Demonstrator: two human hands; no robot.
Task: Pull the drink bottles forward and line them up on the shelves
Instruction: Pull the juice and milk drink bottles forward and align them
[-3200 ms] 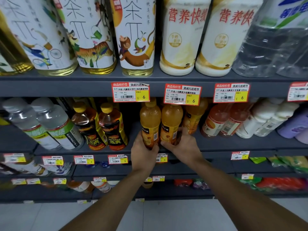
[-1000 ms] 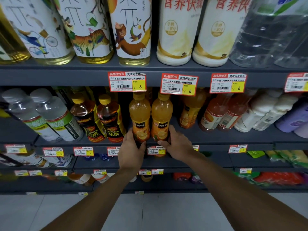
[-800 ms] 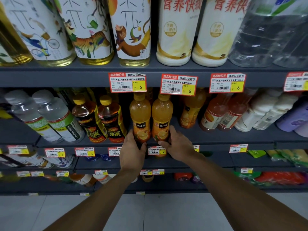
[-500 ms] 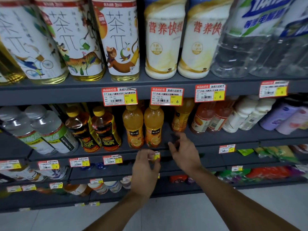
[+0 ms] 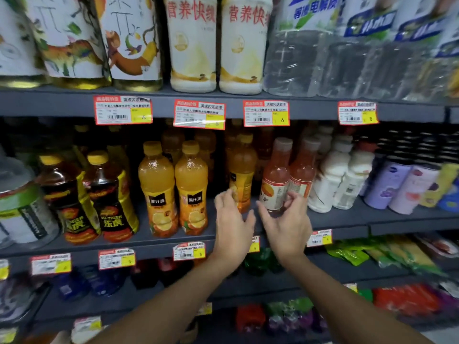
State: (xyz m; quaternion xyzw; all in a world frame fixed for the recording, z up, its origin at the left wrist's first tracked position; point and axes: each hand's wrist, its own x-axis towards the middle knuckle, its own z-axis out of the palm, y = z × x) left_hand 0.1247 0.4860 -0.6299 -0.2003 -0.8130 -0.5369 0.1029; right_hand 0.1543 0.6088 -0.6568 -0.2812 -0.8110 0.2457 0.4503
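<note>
Orange plastic stands just past the left hand, whose fingers are loosely curled and grip nothing; its fingertips overlap the foot of the set-back orange bottle, though I cannot tell whether they touch it. The right hand hovers just beside the left, fingers spread and half bent, empty, in front of the bases of the two pink bottles. The set-back orange bottle stands farther in than the two front orange bottles on its left, which are at the near edge of the shelf, so it looks like the next one to draw forward. Crowding is the hazard. The hands are close together among tall, narrow, smooth bottles, and a low tug at a base could tip one over the near edge. A knuckle could also knock the pink bottles into the white bottles on their right. The shelf is dark grey and smooth-looking, bare in front of the pink and white bottles, with price tags along its lip. Dark tea bottles stand at the left. An upper shelf carries large bottles, and bright packets lie lower down.
</note>
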